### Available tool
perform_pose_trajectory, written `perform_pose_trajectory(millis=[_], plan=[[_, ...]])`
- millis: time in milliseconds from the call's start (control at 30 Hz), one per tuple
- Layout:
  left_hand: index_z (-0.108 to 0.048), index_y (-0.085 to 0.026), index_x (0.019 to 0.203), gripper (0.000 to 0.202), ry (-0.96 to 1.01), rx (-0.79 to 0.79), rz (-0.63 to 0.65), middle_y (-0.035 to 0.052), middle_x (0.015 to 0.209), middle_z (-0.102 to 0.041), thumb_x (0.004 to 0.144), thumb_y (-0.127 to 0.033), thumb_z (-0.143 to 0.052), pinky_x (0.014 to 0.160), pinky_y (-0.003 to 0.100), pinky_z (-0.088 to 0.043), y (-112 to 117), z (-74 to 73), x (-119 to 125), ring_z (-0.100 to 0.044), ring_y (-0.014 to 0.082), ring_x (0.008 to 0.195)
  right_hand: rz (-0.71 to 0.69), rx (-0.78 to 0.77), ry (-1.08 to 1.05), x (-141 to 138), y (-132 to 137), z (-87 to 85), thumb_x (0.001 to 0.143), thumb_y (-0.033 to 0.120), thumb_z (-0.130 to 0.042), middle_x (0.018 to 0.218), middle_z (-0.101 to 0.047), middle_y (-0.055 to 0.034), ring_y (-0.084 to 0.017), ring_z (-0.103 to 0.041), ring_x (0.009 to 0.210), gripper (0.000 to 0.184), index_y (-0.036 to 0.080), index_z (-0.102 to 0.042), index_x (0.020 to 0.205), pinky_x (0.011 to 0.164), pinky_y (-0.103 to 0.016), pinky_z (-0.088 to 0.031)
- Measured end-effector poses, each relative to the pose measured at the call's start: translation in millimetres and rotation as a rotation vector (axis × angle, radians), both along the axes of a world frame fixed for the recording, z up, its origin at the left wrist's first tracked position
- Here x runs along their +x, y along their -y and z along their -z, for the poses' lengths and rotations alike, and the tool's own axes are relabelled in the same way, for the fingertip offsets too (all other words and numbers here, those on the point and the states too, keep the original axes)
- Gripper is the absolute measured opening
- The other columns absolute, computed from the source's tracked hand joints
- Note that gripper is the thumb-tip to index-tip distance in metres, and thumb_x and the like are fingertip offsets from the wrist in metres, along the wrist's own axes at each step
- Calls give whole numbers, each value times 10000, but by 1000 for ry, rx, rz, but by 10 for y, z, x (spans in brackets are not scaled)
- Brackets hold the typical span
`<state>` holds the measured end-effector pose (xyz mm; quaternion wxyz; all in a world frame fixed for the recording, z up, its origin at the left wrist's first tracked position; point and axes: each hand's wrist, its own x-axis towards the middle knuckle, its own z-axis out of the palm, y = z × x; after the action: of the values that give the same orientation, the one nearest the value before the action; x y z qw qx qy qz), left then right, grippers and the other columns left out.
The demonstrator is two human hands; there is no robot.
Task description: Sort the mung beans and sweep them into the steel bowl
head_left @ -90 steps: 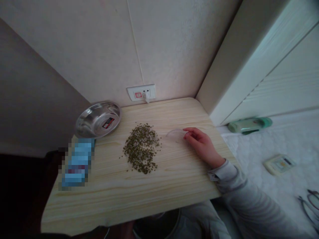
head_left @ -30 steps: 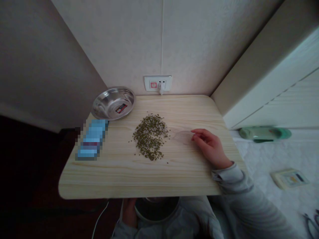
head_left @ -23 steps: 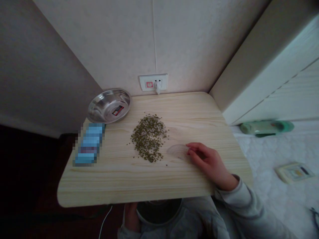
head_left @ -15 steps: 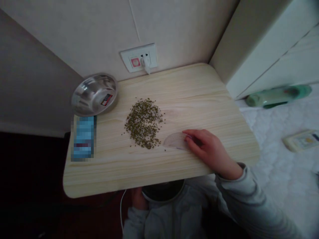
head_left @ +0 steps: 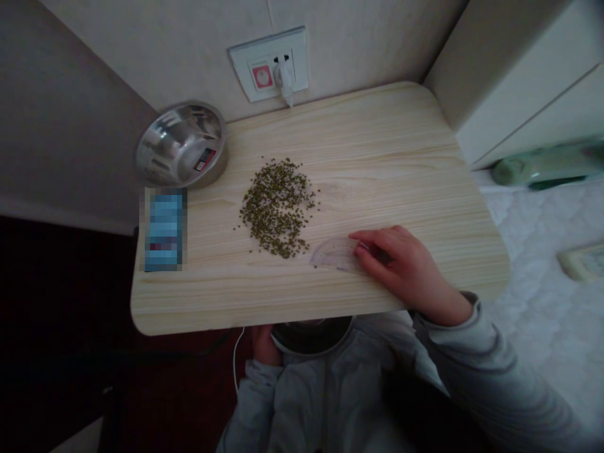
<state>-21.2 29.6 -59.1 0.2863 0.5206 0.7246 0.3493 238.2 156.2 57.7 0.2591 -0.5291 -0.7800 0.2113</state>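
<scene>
A clear plastic protractor (head_left: 333, 253) lies low over the tabletop, its curved edge toward the left. My right hand (head_left: 401, 261) pinches its right end between thumb and fingers. Just left of the protractor spreads a loose patch of small green beans (head_left: 276, 207), mung beans by their look, with a few strays around it. Below the table's front edge, a dark round bowl with a pale rim (head_left: 314, 336) is partly hidden under the tabletop. My left hand (head_left: 267, 346) grips the left side of that bowl, its fingers mostly out of sight.
A steel bowl (head_left: 182, 148) tilts at the table's back left corner, above a blurred blue packet (head_left: 165, 229). A plug sits in the wall socket (head_left: 268, 66). Right of the wooden table (head_left: 401, 151) are a white quilted surface (head_left: 523, 233) and a green bottle (head_left: 542, 163).
My view has tilted down, so the table sits higher in the picture. My right hand still holds the protractor in nearly the same place beside the beans. The left hand stays at the bowl.
</scene>
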Motion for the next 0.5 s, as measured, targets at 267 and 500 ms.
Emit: perform_pose_trajectory(millis=[267,500], plan=[[-675,-247,690,189,1,82,13,34,766,-639,543,-183,-574,787,398,-407,50,42,-7,-557,224,814,-76,-15,16,-22,39,-14,744,229,-439,658,-583,-25,-144,-511,627,203,175,-558,900,636,-295,-364],[-675,-258,727,250,108,17,-42,46,888,-630,500,-174,-617,857,423,-344,58,83,-17,-514,253,927,-132,-24,19,-70,82,-13,739,220,-446,632,-575,-19,-133,-500,606,195,173,-561,888,625,-287,-348]])
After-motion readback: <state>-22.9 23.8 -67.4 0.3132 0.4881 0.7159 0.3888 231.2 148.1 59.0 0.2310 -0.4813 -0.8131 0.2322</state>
